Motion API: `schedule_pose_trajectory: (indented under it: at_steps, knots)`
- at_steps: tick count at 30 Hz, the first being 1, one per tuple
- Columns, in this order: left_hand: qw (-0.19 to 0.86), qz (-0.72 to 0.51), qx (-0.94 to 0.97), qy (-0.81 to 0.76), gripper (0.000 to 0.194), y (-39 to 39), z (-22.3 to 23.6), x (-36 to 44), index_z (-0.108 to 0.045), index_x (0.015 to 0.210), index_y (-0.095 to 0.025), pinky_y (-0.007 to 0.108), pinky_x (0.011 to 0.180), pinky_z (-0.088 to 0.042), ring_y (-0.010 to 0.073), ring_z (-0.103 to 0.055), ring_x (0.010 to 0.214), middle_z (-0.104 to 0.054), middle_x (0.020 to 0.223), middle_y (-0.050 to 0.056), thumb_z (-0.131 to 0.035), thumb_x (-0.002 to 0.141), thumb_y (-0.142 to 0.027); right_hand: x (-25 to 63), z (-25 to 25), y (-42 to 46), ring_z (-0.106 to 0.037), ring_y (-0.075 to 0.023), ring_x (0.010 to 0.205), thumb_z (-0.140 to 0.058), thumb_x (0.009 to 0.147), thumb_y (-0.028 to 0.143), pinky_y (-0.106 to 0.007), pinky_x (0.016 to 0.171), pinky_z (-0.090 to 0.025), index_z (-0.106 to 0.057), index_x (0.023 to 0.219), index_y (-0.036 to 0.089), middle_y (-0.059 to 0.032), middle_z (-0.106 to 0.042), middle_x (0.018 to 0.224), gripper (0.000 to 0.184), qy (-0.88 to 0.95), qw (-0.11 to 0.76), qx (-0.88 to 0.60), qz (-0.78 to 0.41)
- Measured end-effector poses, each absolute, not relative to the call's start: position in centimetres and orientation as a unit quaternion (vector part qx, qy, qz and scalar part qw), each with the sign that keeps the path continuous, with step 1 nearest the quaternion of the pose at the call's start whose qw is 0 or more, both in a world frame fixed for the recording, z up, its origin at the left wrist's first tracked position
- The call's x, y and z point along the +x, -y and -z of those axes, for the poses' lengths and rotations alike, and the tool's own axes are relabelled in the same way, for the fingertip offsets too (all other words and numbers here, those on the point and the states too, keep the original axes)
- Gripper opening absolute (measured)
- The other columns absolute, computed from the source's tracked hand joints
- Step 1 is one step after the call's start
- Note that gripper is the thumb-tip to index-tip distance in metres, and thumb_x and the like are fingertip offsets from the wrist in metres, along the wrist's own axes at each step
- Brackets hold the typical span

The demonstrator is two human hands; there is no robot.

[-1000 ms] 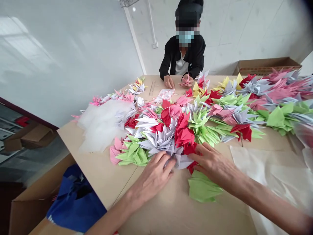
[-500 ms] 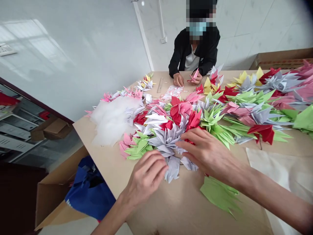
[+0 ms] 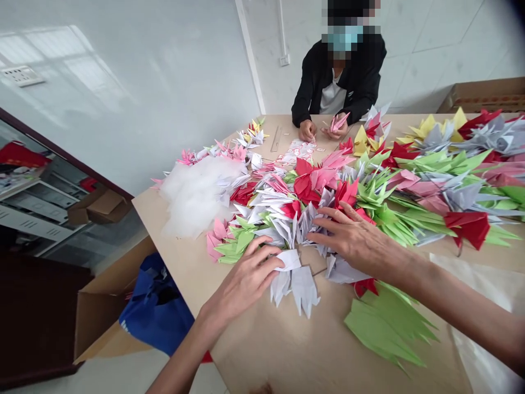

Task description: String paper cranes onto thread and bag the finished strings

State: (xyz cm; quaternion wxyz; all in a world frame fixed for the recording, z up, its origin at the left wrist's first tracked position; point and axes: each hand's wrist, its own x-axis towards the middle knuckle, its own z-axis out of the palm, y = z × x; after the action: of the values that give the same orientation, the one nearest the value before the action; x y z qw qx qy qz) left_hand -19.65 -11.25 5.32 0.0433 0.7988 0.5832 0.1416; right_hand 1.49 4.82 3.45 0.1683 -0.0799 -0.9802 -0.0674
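Left hand (image 3: pixel 241 284) and right hand (image 3: pixel 356 238) lie open on a heap of paper cranes (image 3: pixel 270 219); neither is clenched.

Far left, a blue bag (image 3: pixel 158 309) sits in a cardboard box (image 3: pixel 110 306) beside the counter (image 3: pixel 287 350), with white fluff (image 3: pixel 200 194) on the counter. Left fingers, curled half a second ago, now stretch over a white crane (image 3: pixel 289 260) at the heap's near edge; no firm grasp shows. Across the counter, a co-worker's hand (image 3: pixel 335 133) holds a pink crane (image 3: pixel 339 121). Right hand splays across the heap, fingertips touching red and grey cranes, no grasp evident. Below it, a green bundle of cranes (image 3: pixel 383 328) lies on bare counter, near but not touching.
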Motion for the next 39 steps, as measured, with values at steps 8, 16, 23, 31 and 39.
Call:
schedule_pose_trajectory:
  at_steps: [8,16,23,31,39]
  knots:
    - [0.103,-0.304,0.727,-0.607,0.015,11.1,-5.1,-20.0,-0.063,0.085,-0.018,0.031,0.081,-0.046,0.0182,-0.055,0.100,-0.065,0.087,0.005,-0.049,0.087,-0.013,1.7,-4.4,-4.2,-0.039,-0.0289,0.123,-0.050,0.083,0.006,-0.052,0.096,-0.038,-0.062,0.110,0.022,-0.0096,-0.058,0.113,0.034,0.977,0.191,-0.092,0.010]
    - [0.305,-0.455,0.482,-0.684,0.019,9.7,-5.2,-19.1,-0.064,0.094,-0.015,0.025,0.070,-0.047,0.0152,-0.061,0.079,-0.066,0.089,0.005,-0.059,0.081,-0.029,0.6,-7.0,0.8,-0.049,-0.0259,0.108,-0.052,0.086,0.040,-0.054,0.106,-0.029,-0.067,0.085,0.018,-0.0075,-0.064,0.091,0.027,0.974,0.219,-0.057,-0.018]
    - [0.459,-0.554,0.338,-0.607,0.031,8.6,-6.4,-19.1,-0.063,0.103,-0.015,0.029,0.083,-0.047,0.0152,-0.064,0.084,-0.068,0.092,0.005,-0.067,0.074,-0.025,0.3,-1.7,4.7,-0.053,-0.0283,0.099,-0.054,0.076,0.008,-0.053,0.111,-0.023,-0.065,0.101,0.014,-0.0095,-0.064,0.091,0.028,0.971,0.162,-0.072,0.162]
    - [0.495,-0.522,0.351,-0.599,0.027,8.0,-6.7,-20.6,-0.062,0.101,-0.016,0.030,0.079,-0.050,0.0156,-0.065,0.082,-0.067,0.090,0.005,-0.062,0.080,-0.032,2.0,-2.8,4.1,-0.054,-0.0238,0.102,-0.055,0.082,0.016,-0.053,0.111,-0.023,-0.063,0.094,0.018,-0.0054,-0.065,0.086,0.014,0.975,0.206,-0.057,0.052]
    - [0.043,-0.262,0.687,-0.676,0.016,8.8,-9.1,-17.3,-0.058,0.078,-0.017,0.028,0.074,-0.046,0.0136,-0.055,0.079,-0.057,0.090,0.003,-0.050,0.088,-0.026,3.6,-5.7,-1.2,-0.046,-0.0318,0.115,-0.056,0.084,0.021,-0.058,0.098,-0.032,-0.063,0.102,0.015,-0.0132,-0.060,0.112,0.021,0.944,0.244,-0.205,0.084]
